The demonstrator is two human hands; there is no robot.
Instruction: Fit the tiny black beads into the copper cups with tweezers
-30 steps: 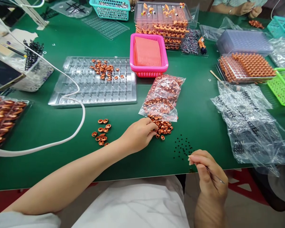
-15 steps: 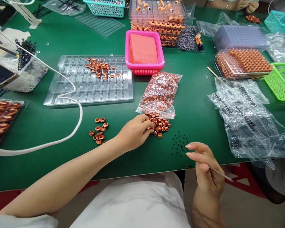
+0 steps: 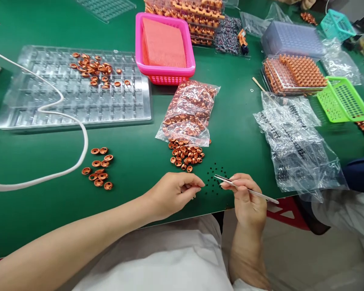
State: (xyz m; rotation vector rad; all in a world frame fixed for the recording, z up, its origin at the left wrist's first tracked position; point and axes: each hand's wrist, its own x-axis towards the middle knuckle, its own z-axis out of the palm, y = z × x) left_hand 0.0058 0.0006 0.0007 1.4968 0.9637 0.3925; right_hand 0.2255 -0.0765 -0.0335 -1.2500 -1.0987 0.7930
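My right hand [image 3: 249, 198] grips a pair of metal tweezers [image 3: 255, 193], whose tips point left above a scatter of tiny black dots [image 3: 212, 173]. Just left of those dots, my left hand [image 3: 172, 194] is closed in a pinch; what lies between its fingertips, if anything, is hidden. Beyond that hand, small copper-coloured cup-like pieces [image 3: 186, 154] with holes lie in a heap at the mouth of a clear plastic bag [image 3: 189, 109] full of more of them. A smaller group of the same pieces [image 3: 100, 165] sits apart on the left.
A clear moulded tray [image 3: 75, 107] holding copper pieces lies behind on the left, crossed by a white cable [image 3: 83, 139]. Pink basket [image 3: 191, 66], stacked orange parts [image 3: 303, 74], green basket [image 3: 336, 115] and plastic bags [image 3: 300, 149] stand around. Another person's sleeve [image 3: 362, 173] shows at right.
My left hand has drawn back from the copper heap towards the black dots. The tweezers in my right hand have swung round so their tips now point at the dots. The view has shifted right.
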